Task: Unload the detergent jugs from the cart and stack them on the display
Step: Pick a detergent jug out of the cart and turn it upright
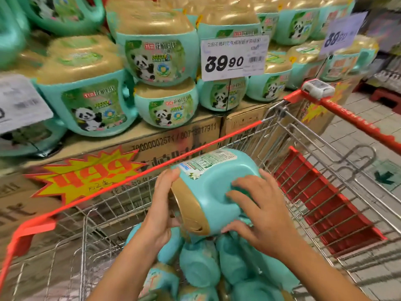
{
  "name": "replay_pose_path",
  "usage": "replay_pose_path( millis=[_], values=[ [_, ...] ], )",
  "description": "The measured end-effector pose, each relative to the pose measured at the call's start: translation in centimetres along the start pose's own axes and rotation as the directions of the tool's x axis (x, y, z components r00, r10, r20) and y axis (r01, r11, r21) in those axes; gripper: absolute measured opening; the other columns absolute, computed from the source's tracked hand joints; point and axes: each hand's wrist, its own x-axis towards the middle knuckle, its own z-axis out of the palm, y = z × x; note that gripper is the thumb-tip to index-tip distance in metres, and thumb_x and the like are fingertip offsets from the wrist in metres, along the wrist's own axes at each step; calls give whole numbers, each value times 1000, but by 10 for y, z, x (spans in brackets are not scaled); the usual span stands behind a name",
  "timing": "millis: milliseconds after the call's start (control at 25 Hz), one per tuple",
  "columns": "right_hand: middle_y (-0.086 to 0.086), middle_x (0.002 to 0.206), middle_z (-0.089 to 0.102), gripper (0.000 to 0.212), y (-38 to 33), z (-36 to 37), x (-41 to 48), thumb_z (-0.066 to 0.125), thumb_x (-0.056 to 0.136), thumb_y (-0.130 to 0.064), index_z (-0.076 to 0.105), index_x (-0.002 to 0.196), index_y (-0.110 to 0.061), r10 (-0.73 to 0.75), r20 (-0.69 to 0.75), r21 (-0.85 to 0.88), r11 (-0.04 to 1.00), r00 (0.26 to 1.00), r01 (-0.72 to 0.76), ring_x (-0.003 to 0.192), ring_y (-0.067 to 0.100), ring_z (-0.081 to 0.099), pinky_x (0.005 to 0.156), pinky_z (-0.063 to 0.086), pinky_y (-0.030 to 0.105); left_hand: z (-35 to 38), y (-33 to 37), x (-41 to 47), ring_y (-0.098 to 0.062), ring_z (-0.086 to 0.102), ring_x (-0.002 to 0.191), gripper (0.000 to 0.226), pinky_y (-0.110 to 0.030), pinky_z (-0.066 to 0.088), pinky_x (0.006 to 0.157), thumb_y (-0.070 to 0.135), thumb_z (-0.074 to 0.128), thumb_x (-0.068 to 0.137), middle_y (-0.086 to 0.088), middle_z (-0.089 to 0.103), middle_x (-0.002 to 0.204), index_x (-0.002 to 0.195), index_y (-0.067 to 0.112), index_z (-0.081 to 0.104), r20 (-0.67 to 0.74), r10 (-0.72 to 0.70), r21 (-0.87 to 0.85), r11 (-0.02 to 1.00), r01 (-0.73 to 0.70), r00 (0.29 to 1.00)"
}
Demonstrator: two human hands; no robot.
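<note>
While you hold one jug (208,192) on its side between both hands, its gold cap points down toward your wrists and its printed back label faces up. Your left hand (161,213) clasps the cap end, with the fingers bent up along the jug's side and the thumb tucked against the cap. Your right hand (262,213) grips the other side, fingers spread across the handle hollow and thumb hooked underneath.

Just below both hands, more jugs (199,263) lie heaped in the cart (271,137), and the held one hangs above them (whether it touches the heap, you cannot tell). Beyond your fingertips, past the cart's red rim, the display (160,59) stands with panda-labelled jugs stacked two high on cardboard boxes (173,137).

A price sign (234,57) hangs among them, ahead of your right hand. A yellow starburst sticker (91,172) sits on the boxes to the left of your left hand. To the right of your right hand lies the cart's red seat flap (325,205).
</note>
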Motion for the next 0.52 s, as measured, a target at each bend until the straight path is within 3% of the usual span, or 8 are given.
replay_pose_path(
  millis=[80,160,240,320,360,440,520],
  values=[
    [5,93,66,50,-10,-1,5,46,92,-57,66,100,-12,-60,36,10,998,998,60,89,20,56,100,36,41,-10,8,-10,-15,70,90,72,-43,57,69,75,62,55,6,74,106,116,36,64,1,47,48,998,-46,999],
    [1,82,64,45,-22,-1,11,52,90,-51,67,94,-8,-37,65,143,989,997,28,79,16,51,85,39,31,-21,21,-17,-22,68,105,70,-53,54,84,77,58,61,1,72,114,117,35,65,48,29,86,996,-33,998],
    [-5,81,66,37,-34,-4,19,61,80,-46,68,93,-12,211,67,337,915,975,-221,78,11,54,77,41,25,-31,30,-26,-28,66,109,68,-56,49,96,78,54,66,-3,72,114,114,33,69,108,-21,110,994,9,994],
    [-14,79,68,24,-44,-12,28,62,72,-45,69,87,-28,525,137,600,631,840,-492,75,0,59,69,45,15,-41,33,-36,-23,67,108,64,-49,50,96,78,55,61,1,72,116,110,38,71,121,21,82,996,-31,992],
    [-14,77,68,16,-49,-15,31,64,70,-44,69,81,-33,618,175,704,466,766,-537,70,-2,60,62,45,11,-43,33,-39,-20,66,110,63,-46,52,92,75,57,62,3,71,119,112,39,70,130,63,31,997,-67,989],
    [-8,63,63,8,-56,-20,36,68,74,-33,69,68,-28,697,247,829,208,673,-519,57,-1,54,52,43,12,-49,29,-47,-24,61,119,54,-36,55,81,59,58,78,1,70,120,125,32,61,144,156,-54,987,-150,977],
    [-7,53,51,27,-66,-22,40,67,82,-30,62,56,-23,712,327,873,24,621,-487,50,5,45,48,37,17,-57,24,-57,-31,60,118,53,-26,57,70,38,71,81,-2,74,109,129,24,53,103,243,-135,964,-228,964]
  ],
)
